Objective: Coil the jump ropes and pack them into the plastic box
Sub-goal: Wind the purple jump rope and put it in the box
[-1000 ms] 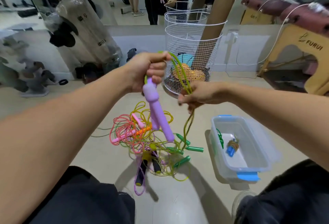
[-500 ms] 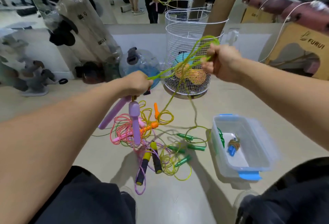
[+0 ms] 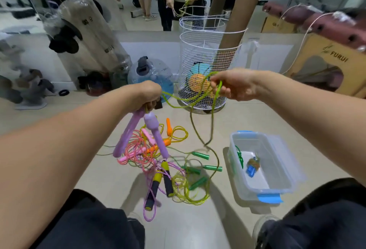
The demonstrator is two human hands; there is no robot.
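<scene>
My left hand [image 3: 145,95] grips the top of a jump rope whose two purple handles [image 3: 156,137] hang down below it. Its yellow-green cord [image 3: 200,94] runs right to my right hand [image 3: 233,86], which pinches a loop of it in front of the wire basket. The rest of the cord drops to the floor. A tangled pile of jump ropes [image 3: 158,161] in pink, orange, yellow and green lies on the floor between my knees. The clear plastic box [image 3: 277,187] with blue clips stands to the right, holding a green cord and a small blue item.
A white wire basket [image 3: 204,56] with balls and cardboard tubes stands behind my hands. A blue water jug [image 3: 150,72] sits to its left. Bagged gear leans at far left, a wooden stool at far right. A mirror behind reflects people.
My right hand has come down and slightly right from high by the basket rim, still holding the cord. My left hand has stayed low with the purple handles hanging.
</scene>
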